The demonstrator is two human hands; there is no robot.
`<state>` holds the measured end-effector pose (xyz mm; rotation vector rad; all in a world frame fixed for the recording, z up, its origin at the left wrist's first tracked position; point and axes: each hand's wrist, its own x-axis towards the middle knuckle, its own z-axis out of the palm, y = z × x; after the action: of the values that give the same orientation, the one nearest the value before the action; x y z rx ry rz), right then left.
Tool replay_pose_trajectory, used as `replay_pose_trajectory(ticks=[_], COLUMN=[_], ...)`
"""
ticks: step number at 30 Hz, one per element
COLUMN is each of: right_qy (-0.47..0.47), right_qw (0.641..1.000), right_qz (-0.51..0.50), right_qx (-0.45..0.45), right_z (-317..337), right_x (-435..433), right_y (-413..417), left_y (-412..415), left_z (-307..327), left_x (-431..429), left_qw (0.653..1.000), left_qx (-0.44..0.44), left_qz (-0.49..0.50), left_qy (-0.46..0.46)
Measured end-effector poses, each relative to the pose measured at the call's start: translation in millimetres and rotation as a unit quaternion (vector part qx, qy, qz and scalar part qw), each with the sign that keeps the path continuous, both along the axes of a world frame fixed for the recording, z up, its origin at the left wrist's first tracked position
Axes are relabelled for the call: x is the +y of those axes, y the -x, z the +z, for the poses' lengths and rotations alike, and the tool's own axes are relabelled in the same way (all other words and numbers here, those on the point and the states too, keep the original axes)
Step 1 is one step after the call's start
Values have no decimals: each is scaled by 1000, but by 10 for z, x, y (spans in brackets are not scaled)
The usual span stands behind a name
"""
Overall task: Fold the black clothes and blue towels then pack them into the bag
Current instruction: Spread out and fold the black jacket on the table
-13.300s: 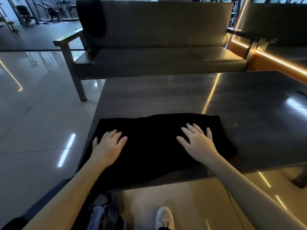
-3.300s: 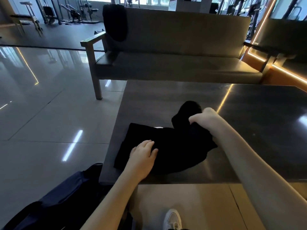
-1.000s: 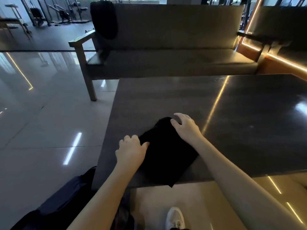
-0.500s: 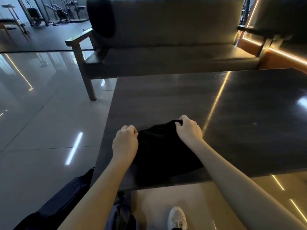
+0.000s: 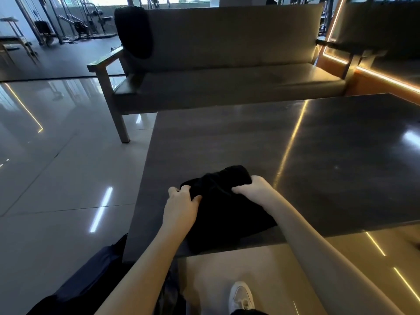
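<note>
Gym lounge kind of setting: glossy grey tile floor [image 5: 56, 178], workout machines [image 5: 79, 23] way in the back on the left, and an orange light strip [image 5: 386, 78] glowing along the right wall. One long grey sofa [image 5: 227, 83] with wooden arms sits behind a dark, shiny table [image 5: 318, 144].

Both hands are on one black garment [image 5: 222, 214], which is folded into a small thick bundle near the table's front left corner, with its near edge right at the table's front edge. The left hand [image 5: 181, 201] comes in from below, palm down, with its fingers [image 5: 179, 189] curled into the bundle's left edge, so it's gripping the fabric. The right hand [image 5: 254, 189] reaches across from the right. Its thumb lies along the top of the cloth and the other fingers wrap the far right corner, so that one is clamped on too. The far end of the bundle is bunched up a little between the two hands. Both forearms are bare.

Count-wise: two hands, one black piece on the table, and a second black cloth [image 5: 134, 30] draped over the left end of the sofa back. One dark navy bag [image 5: 91, 285] sits on the floor by the table's near left corner, partly behind the left arm. One white sneaker [image 5: 241, 296] pokes in at the bottom.
</note>
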<state>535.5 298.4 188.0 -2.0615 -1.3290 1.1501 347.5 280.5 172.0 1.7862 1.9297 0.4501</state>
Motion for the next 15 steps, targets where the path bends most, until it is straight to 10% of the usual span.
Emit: replay_pose_trajectory(ticks=[9, 15], right_qy=[-129, -105], right_qw=[984, 977], right_qz=[-73, -83], right_qx=[-95, -167], right_z=[76, -31], right_x=[-105, -188], right_y=[-454, -683], left_y=[-438, -735], left_z=[101, -5], left_x=[-38, -200], left_qw=[982, 993], left_qx=[-185, -14], left_qz=[-37, -116], left_qy=[18, 23])
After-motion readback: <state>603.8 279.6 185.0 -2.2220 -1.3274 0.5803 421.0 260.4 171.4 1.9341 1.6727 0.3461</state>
